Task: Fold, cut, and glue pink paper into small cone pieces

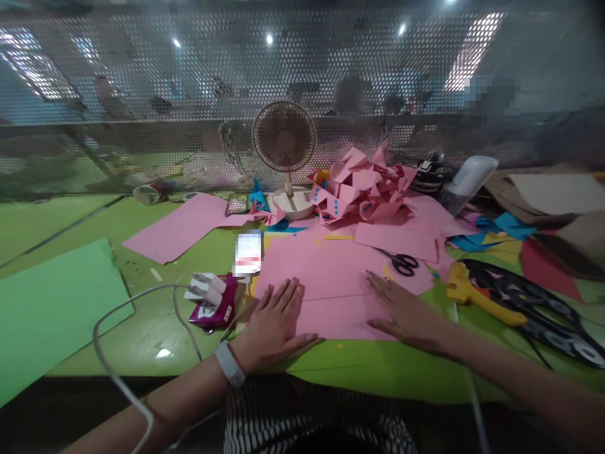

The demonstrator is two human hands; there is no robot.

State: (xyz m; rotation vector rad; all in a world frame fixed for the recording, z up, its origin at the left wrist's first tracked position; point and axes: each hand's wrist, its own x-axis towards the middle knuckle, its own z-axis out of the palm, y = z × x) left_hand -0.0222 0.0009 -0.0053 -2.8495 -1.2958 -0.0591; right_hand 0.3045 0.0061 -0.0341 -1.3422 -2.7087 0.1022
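A large pink paper sheet (312, 258) lies on the green table before me, with a strip along its near edge (338, 318) marked off by a straight line; I cannot tell if that is a fold or a second sheet. My left hand (278, 318) rests flat on the left part of this strip, fingers spread. On its right side lies my right hand (397, 309), also flat with the thumb apart. Neither hand grips anything. Black scissors (401, 261) lie on the pink paper just beyond my right hand.
Left are a lit phone (247, 252), a purple box with a charger (212, 302), a looping cable and a green sheet (57, 309). A small fan (284, 139) and piled pink paper pieces (363, 183) stand behind. A yellow-handled glue gun (482, 296) lies right.
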